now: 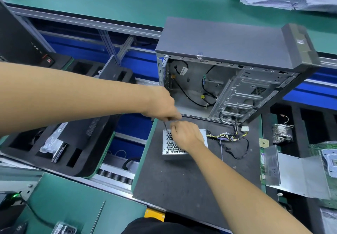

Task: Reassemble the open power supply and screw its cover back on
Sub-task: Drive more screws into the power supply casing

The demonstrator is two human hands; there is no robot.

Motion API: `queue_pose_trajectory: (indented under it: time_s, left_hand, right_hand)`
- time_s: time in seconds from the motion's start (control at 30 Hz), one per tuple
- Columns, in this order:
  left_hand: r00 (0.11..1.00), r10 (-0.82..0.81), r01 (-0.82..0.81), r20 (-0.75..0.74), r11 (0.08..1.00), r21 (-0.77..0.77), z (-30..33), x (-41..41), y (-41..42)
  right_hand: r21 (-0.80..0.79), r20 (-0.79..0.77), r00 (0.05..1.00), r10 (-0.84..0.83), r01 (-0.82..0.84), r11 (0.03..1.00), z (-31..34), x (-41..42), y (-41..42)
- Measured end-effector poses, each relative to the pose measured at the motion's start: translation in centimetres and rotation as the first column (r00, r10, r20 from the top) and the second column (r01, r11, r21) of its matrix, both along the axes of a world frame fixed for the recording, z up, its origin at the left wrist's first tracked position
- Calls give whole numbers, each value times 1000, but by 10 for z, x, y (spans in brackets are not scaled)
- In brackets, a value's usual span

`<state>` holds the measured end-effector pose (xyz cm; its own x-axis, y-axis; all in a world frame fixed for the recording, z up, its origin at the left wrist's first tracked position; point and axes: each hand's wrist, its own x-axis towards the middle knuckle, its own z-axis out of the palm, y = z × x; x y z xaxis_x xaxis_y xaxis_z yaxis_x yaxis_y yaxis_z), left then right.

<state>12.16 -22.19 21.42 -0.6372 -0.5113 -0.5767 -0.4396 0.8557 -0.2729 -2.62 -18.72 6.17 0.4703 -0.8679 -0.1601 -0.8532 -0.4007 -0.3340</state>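
Here, left hand (162, 106) grips screwdriver (165, 125) at power supply (175, 147) corner; right hand (186, 135) fingers curl on its cover.

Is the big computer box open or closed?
Open. The computer case has no side panel on, so its cables and bare metal inside show.

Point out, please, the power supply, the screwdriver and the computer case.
power supply (168, 143): head view, on its perforated metal cover.
screwdriver (165, 126): head view, on the thin shaft under the left hand.
computer case (222, 38): head view, on its grey upper panel.
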Motion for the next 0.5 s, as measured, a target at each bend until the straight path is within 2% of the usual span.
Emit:
queue_pose_trajectory:
  time_s: [0.1, 0.17, 0.37, 0.5]
  left_hand:
    - [965, -261, 258, -10, 959, -119, 3, -2, 3]
    - [950, -312, 307, -32, 946, -106, 3, -2, 3]
    - [986, -157, 157, -55, 988, 6, 2, 3, 1]
    - [997, -64, 61, -40, 996, -69, -2, 2, 0]
  right_hand:
    - [-4, -23, 1000, -15, 15, 1000, -2, 0, 1]
    - [-11, -20, 1000, -16, 15, 1000, -3, 0, 0]
    - [-3, 31, 999, -14, 14, 1000, -2, -1, 1]
    - [26, 34, 999, -15, 14, 1000, 2, 0, 0]
